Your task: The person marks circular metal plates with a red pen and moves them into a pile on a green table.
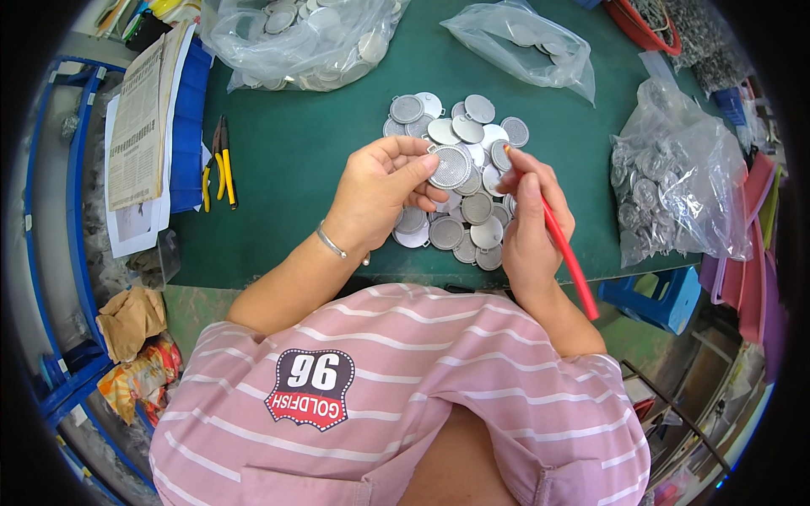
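Between thumb and fingers, my left hand point(384, 179) pinches a round grey metal disc point(452, 167) with a textured face, a raised rim and a small loop at its edge. My right hand point(537, 223) is closed around a long red pencil-like stick point(572, 257). Its thin end points up toward the discs, and its thick end sticks out below the hand. Under and around both hands lies a loose pile of similar discs point(477, 208), some with the textured side up and others showing a smooth, pale side. Parts of the pile are hidden by my fingers.
On the green table point(291, 139) stand a bulging clear bag of discs point(308, 51), a flatter bag point(527, 42) and a bag of metal pieces point(675, 173). Yellow-handled pliers point(223, 169) lie at the left beside a blue bin point(191, 126). A blue stool point(654, 297) stands below the right edge.
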Demonstrator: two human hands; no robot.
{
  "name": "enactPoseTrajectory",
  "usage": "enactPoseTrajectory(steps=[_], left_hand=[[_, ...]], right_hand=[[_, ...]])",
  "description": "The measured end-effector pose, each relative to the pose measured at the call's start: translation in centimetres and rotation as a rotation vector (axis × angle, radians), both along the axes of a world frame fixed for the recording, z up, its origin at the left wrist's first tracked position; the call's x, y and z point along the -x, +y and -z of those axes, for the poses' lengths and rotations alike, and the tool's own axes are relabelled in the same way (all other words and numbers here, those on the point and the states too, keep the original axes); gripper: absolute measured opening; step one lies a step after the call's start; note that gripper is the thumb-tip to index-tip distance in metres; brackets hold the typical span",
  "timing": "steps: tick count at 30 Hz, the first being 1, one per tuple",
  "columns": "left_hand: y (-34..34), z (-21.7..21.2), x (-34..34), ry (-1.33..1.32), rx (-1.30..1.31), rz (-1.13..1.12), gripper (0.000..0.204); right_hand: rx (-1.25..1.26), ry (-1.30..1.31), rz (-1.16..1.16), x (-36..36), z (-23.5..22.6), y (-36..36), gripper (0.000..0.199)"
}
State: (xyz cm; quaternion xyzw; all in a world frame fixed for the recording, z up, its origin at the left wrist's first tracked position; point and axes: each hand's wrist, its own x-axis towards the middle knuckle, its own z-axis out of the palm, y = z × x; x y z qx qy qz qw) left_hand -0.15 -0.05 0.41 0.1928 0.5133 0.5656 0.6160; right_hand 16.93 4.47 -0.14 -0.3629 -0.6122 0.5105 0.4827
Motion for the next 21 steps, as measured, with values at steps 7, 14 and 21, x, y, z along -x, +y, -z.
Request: enactPoseTrajectory(steps=[7,14,21], left_hand=[[-0.07,0.01,-0.21,0.007,-0.018,0.013,0.029],[-0.09,0.16,-0.16,0.002,-0.092,-0.016,0.027],[-0.12,0.34,-0.17,0.019,-0.122,-0.011,0.024]], right_hand=[[-0.087,0.160,-0.029,0.01,0.46,-0.79,0.011],[-0.202,0.107,-0.048,-0.11,0.45,-0.69,0.007],[-0.176,0.102,-0.056,0.17,0.10,-0.66,0.005]])
